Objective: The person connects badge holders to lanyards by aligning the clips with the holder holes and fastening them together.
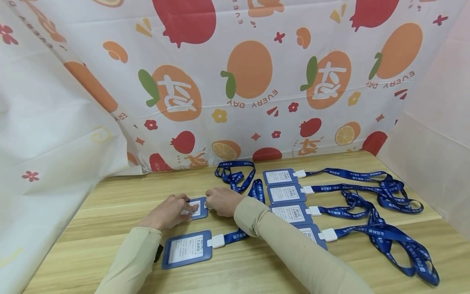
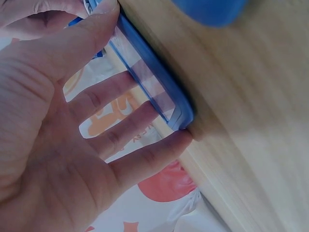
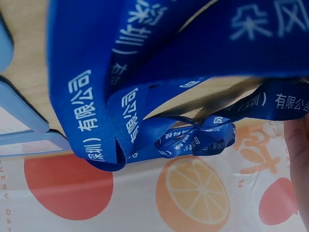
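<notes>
A blue-framed ID badge holder [image 1: 201, 212] lies on the table between my hands. My left hand [image 1: 170, 212] rests over its left part, straight, spread fingertips touching the holder [image 2: 181, 113] in the left wrist view. At its other end my right hand [image 1: 224, 201] pinches around the white clip [image 2: 88, 6], mostly covered by the fingers. The blue lanyard [image 1: 236, 168] runs loose behind the right hand; its printed straps [image 3: 87, 116] fill much of the right wrist view. Nearer me lies another badge holder [image 1: 187, 249] with its white clip [image 1: 218, 241].
On the right, several badge holders [image 1: 279, 177] form a column, their blue lanyards [image 1: 400, 241] stretching rightwards in loose loops. My right sleeve [image 1: 293, 241] covers part of the nearest ones. A fruit-print cloth [image 1: 209, 134] hangs along the wooden table's [image 1: 121, 196] back edge.
</notes>
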The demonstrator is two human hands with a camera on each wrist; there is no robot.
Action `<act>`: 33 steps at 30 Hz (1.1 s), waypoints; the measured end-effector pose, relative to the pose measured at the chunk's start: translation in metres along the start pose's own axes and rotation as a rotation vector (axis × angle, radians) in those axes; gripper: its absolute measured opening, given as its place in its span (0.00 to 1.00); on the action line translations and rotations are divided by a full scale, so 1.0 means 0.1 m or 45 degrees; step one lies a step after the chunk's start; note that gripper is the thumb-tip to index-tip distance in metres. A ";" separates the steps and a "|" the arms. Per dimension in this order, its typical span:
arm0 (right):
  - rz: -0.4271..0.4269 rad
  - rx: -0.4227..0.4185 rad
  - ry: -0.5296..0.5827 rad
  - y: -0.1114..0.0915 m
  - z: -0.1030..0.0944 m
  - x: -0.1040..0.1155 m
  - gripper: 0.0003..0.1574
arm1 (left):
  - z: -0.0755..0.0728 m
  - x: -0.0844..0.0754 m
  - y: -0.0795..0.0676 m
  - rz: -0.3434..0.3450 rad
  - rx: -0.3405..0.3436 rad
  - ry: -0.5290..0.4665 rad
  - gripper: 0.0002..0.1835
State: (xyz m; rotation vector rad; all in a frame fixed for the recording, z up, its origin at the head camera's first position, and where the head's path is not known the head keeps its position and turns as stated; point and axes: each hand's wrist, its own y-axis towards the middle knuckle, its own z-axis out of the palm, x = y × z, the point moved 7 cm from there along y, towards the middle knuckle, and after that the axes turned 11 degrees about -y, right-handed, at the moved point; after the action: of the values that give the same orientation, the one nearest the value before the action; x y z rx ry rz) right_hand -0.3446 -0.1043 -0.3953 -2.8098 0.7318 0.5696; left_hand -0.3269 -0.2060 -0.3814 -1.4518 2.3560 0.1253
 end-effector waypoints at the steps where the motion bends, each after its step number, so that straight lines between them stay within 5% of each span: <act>1: 0.002 0.007 -0.006 0.00 0.00 0.00 0.19 | 0.00 0.00 0.00 -0.001 0.000 -0.002 0.17; 33: 0.134 0.125 0.009 0.07 -0.01 0.04 0.13 | -0.02 -0.02 -0.01 0.030 0.002 -0.014 0.17</act>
State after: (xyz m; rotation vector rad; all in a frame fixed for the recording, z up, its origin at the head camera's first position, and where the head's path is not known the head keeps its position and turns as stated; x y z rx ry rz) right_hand -0.3446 -0.1118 -0.3969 -2.6974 0.8888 0.5254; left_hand -0.3259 -0.2049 -0.3787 -1.4197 2.3646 0.1371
